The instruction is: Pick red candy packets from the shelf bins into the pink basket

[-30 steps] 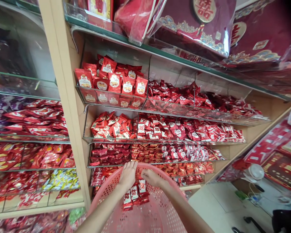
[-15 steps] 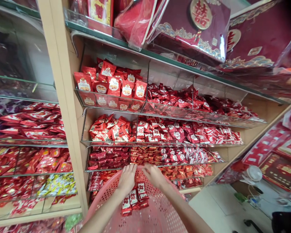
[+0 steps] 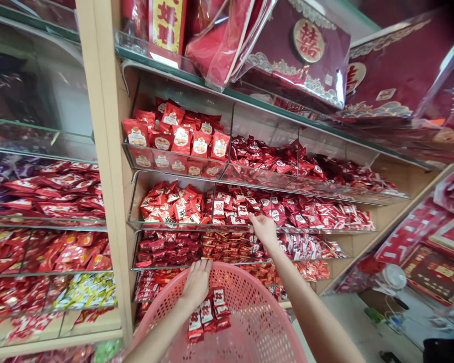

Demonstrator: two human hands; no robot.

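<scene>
Wooden shelving [image 3: 106,151] stacked with clear trays of red sweets fills my view from 9 to 3 o'clock, with maroon gift boxes [image 3: 306,55] on top at 12 and pale floor [image 3: 366,322] at 4. At 6 o'clock is the pink basket [image 3: 257,322]; my left hand [image 3: 197,283] is at its far rim, fingers [image 3: 203,264] curled over the edge and gripping it, with loose red packets [image 3: 208,315] inside under that wrist. My right hand [image 3: 264,229] is at 1 o'clock from the basket, fingers [image 3: 254,219] loosely bent onto the tray packets [image 3: 283,209] at the second tray's front lip; I cannot tell whether they pinch one.
</scene>
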